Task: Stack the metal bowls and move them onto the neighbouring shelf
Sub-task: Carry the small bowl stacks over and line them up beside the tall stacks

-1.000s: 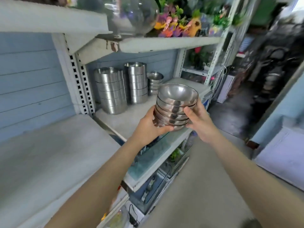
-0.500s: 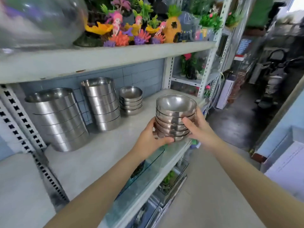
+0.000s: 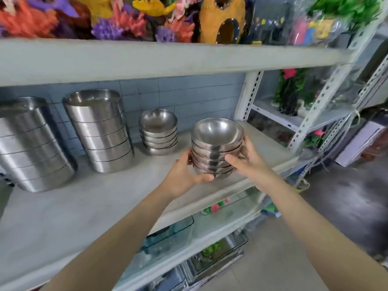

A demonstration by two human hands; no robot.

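Moved further in over the shelf (image 3: 105,198) than half a second ago. Gripping the stack of bowls (image 3: 216,143) with curled fingers (image 3: 246,147), left hand (image 3: 184,175) low, right hand (image 3: 252,162) higher. Held near the shelf's front edge; contact unclear.

Upright nested steel bowl stack (image 3: 216,148) above shelf (image 3: 105,198)

We found no readable text, label, brand, number or sign anywhere in view; the packaged goods at the upper right were too blurred to read.
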